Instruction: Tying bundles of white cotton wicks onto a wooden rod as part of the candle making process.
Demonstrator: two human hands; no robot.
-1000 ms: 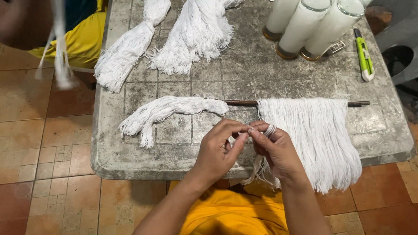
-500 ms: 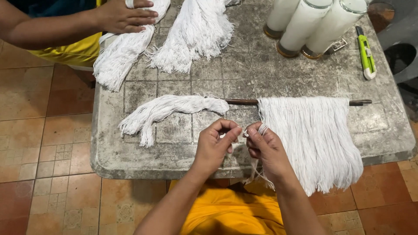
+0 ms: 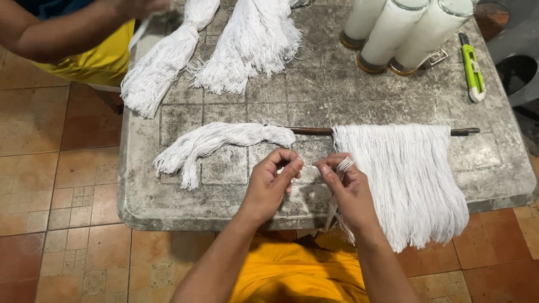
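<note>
Two hands are raised over the near edge of the worktop (image 3: 185, 210), and a short white strand (image 3: 310, 166) is stretched between them. The left hand (image 3: 269, 188) is pinched shut on one end of it with thumb and forefinger; the right hand (image 3: 349, 193) is pinched on the other end, with a few white loops wound round its forefinger and loose strands trailing down below its palm.

Three tall white cylinders (image 3: 393, 31) with glass rims and brass-coloured bases are laid side by side at the far right. Just right of them a green and white utility knife (image 3: 470, 68) is seen, and a small metal buckle (image 3: 433, 59) is tucked against the nearest cylinder.

One dark rod (image 3: 312, 131) is laid across the middle of the worktop. A wide fringe of white cord (image 3: 407, 179) is hung from its right part and falls over the near edge, just beside the right hand. One loose white cord bundle (image 3: 216, 141) is laid at the rod's left end. Two tied white tassels (image 3: 163, 62) are spread at the far left, fanned towards the near side.

A second person's arm (image 3: 67, 31) in a yellow garment is seen at the far left corner.

The worktop is grey, worn and marked in a square tile pattern, with rounded corners. Reddish-brown floor tiles (image 3: 56, 185) are seen around it, and yellow cloth is visible below the wearer's forearms.
</note>
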